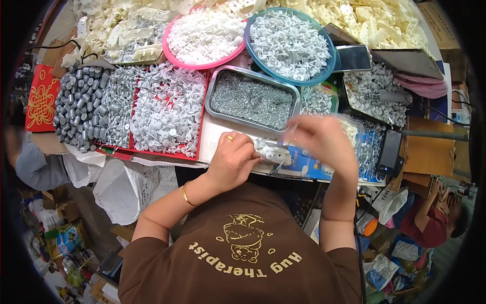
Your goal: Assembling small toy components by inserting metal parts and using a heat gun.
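My left hand (234, 159), with a ring and a bracelet on that arm, is closed at the near edge of the table. Its fingertips pinch a small white plastic part (277, 155) that has metal bits on it. My right hand (319, 139) is raised just right of this part, by the lower right corner of a metal tray (243, 121) of small screws or pins. Motion smears its fingers, so what they hold, if anything, does not show. Under the part lies a blue printed sheet (299, 164).
A red box (201, 121) of white-capped pins and grey cylinders (81, 104) lie left. Behind stand a pink basin (166, 43) of white pieces and a teal basin (331, 53) of pins. A phone (353, 59) and black device (391, 152) are right. A person (430, 218) sits far right.
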The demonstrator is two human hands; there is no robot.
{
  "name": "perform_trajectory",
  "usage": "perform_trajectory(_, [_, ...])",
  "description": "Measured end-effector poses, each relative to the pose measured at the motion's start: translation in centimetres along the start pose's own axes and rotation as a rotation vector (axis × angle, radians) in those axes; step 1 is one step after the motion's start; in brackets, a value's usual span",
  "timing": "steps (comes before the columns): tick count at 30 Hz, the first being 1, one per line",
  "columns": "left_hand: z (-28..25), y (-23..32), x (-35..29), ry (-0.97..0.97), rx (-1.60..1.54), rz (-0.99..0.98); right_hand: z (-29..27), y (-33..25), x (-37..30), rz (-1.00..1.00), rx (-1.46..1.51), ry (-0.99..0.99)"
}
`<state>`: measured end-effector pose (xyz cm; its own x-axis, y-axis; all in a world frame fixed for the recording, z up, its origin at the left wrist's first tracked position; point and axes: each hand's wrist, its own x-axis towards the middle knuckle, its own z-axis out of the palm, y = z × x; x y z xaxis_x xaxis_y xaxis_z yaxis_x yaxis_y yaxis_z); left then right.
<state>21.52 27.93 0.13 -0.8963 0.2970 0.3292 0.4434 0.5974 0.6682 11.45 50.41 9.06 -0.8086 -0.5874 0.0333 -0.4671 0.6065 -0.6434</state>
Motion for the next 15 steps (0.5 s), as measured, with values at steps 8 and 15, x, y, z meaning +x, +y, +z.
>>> perform_trajectory(8, [-3.6,0.6,0.3,0.138,-0.016,-0.12,-8.9,16.0,16.8,0.404,-0.782,0.588])
perform_trajectory(15, [-12.0,-7.5,-0.8,0.457,0.397,-0.241,-11.8,20.0,18.8,0.555,-0.625,0.42])
